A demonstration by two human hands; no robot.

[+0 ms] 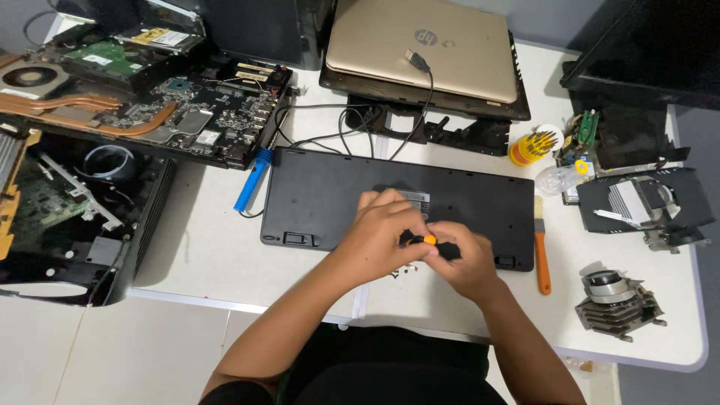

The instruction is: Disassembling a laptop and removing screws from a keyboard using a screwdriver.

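Both hands meet over the near edge of the black keyboard (397,206), which lies face-down in the middle of the white desk (210,255). The left hand (382,232) and right hand (461,255) are closed together round a small screwdriver with an orange tip (429,240) – fingers curled tight on it, the left ones wrapped over the top, the right ones pinching from the 3 o'clock side. I can't tell whether the tip sits in a screw.

As for progress, my guess is it's early: the back panel looks whole and seated, and I can't make out any loose screws, though something small lies just under the hands.

Around it the desk is packed. At 11 o'clock there's a bare laptop motherboard with copper heat pipes (150,112), at 9 o'clock an opened black chassis (67,217). A blue-handled tool (253,178) lies just off the keyboard's left end. At 12 o'clock a closed gold laptop (424,49) sits on a stack with a USB cable on it. At 2 o'clock – a yellow tub of screwdriver bits (531,146); an orange-handled brush (540,251) lies beside the keyboard's right end, and a metal heatsink (619,304) at 4 o'clock. Pale tiled floor below.
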